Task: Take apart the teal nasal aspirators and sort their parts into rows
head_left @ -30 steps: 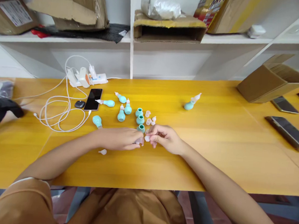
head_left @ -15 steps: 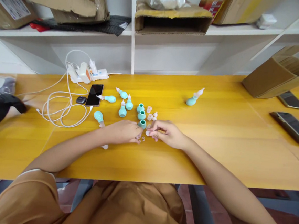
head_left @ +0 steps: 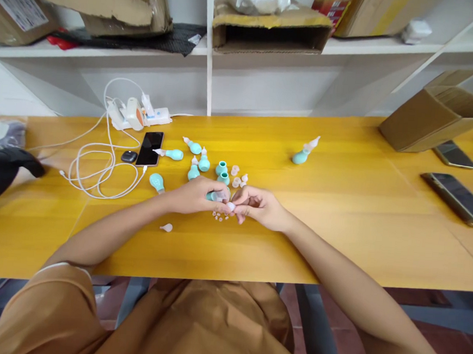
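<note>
My left hand (head_left: 200, 195) is closed around a teal squeeze bulb (head_left: 211, 196) with a translucent collar, like a nasal aspirator's. Its thumb meets my right hand (head_left: 261, 207), which pinches a small whitish translucent piece (head_left: 231, 205) against the collar. Just beyond the hands stand two open teal bulbs (head_left: 223, 178). Beside them are translucent collars (head_left: 235, 170) and a pale tip (head_left: 244, 178). Several tiny clear pieces (head_left: 219, 216) lie below the fingers. Nearer me rests a loose pale tip (head_left: 167, 228). Whether more parts lie under my hands is hidden.
Several aspirators with tips (head_left: 204, 161) are left of the bulbs; another (head_left: 301, 156) stands far right. A phone (head_left: 150, 148), black earbud case (head_left: 129, 156), white cable (head_left: 104, 194) and power strip (head_left: 157, 117) lie left. A cardboard box (head_left: 425, 118) and phone (head_left: 462, 199) are right.
My left hand has risen from the small parts and now holds a teal bulb with a collar. My right hand has brought its pinched piece against it.
</note>
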### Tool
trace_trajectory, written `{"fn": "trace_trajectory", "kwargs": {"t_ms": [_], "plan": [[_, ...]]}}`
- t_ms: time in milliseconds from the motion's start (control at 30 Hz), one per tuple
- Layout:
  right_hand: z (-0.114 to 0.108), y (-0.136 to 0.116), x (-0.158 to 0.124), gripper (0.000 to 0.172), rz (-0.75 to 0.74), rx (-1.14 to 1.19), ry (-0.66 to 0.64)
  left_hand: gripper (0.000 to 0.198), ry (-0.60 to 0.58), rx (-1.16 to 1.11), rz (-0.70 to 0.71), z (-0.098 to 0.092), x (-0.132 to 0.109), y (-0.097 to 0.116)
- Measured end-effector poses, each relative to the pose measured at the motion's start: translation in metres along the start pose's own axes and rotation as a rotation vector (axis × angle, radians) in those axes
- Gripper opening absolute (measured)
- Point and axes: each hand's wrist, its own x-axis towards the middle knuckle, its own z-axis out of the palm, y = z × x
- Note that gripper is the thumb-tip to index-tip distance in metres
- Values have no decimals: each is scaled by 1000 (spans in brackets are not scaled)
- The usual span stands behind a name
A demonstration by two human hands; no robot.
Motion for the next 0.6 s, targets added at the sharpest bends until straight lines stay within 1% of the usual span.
{"fn": "trace_trajectory", "kwargs": {"t_ms": [100, 167, 233, 333, 400, 433, 500, 567, 600], "plan": [[0, 0, 2, 40, 0, 18, -23, 34, -64, -132, -46, -1, -1, 1], [-1, 1, 2, 40, -2, 26, -25, 34, -73, -136, -65, -2, -2, 2], [-2, 3, 3, 40, 1, 23, -16, 29, -43, -73, -52, -3, -3, 2], [-3, 7, 4, 38, 14, 3, -4, 15, 20, 77, 0, -5, -4, 3], [-5, 8, 3, 37, 26, -28, -1, 9, 40, 180, 26, -6, -5, 3], [-6, 7, 3, 36, 32, -52, 1, 8, 25, 224, 31, -7, -6, 3], [-10, 5, 2, 35, 47, -104, 13, 7, -55, 303, 33, -7, -7, 2], [-14, 0, 0, 35, 47, -135, 37, 6, -141, 397, 35, -4, -7, 0], [-16, -2, 0, 35, 41, -141, 55, 6, -164, 451, 35, -1, -7, -2]]}}
